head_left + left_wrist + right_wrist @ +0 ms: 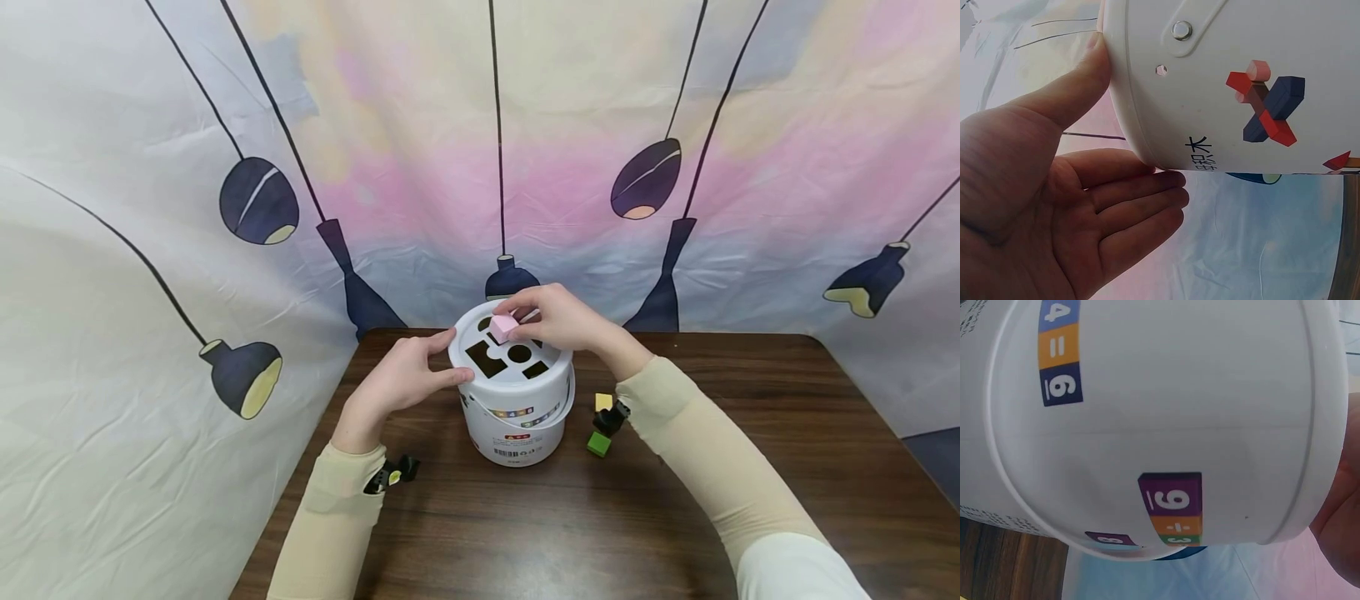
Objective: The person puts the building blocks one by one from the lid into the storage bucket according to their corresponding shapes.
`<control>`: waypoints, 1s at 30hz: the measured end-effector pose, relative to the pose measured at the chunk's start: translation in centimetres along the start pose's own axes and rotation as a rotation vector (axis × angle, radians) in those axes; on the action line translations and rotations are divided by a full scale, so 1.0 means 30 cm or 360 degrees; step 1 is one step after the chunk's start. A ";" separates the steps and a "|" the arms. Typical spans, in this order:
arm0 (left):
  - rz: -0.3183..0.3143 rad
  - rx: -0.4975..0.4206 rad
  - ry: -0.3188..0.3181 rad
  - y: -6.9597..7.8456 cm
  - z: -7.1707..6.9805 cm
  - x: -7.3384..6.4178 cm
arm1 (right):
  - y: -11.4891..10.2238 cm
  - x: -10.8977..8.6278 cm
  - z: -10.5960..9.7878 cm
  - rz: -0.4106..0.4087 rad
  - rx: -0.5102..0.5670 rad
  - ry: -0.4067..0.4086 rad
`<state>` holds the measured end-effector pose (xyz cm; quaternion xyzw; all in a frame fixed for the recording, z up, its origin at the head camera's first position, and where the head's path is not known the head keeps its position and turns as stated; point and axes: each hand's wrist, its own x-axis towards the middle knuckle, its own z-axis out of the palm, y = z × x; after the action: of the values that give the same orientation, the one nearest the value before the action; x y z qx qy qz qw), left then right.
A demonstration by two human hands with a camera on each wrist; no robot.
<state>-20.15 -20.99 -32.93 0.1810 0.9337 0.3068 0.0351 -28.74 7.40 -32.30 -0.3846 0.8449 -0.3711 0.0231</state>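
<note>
A white bucket (516, 433) stands upright on the table, its white lid (504, 380) cut with several dark shaped holes. Above the lid, my right hand (558, 318) pinches a pink block (503, 327) between thumb and fingers, over the holes toward the back left. Whether the block touches the lid I cannot tell. My left hand (405, 371) rests against the lid's left rim; in the left wrist view its thumb and forefinger touch the rim and the other fingers extend straight beside the bucket wall (1210, 94). Only part of the right hand (1341, 494) shows in the right wrist view, behind the rim.
To the right of the bucket, a yellow block (603, 402) and a green block (598, 444) lie on the brown wooden table (480, 533). The bucket's white handle (567, 404) hangs down its front right side. A cloth backdrop (420, 167) with printed lamps hangs behind the table.
</note>
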 end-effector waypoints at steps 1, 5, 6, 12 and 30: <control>0.0003 0.0001 0.0002 0.000 0.000 0.000 | 0.000 0.002 0.001 0.0002 -0.0010 -0.0001; 0.0012 0.0004 0.0005 -0.001 0.001 0.002 | -0.002 0.007 0.003 0.0020 -0.0031 -0.0032; 0.0011 0.0004 0.0005 -0.002 0.002 0.002 | -0.001 0.008 0.003 0.0029 -0.0025 -0.0044; 0.0008 0.0006 0.0005 -0.001 0.003 0.003 | 0.002 0.015 0.002 0.0043 -0.0047 -0.0079; 0.0000 0.0020 0.0002 0.002 0.001 -0.001 | 0.006 0.023 0.006 0.0032 -0.0076 -0.0126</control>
<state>-20.10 -20.93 -32.91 0.1810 0.9357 0.3010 0.0335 -29.28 6.89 -32.37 -0.3910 0.8557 -0.3351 0.0511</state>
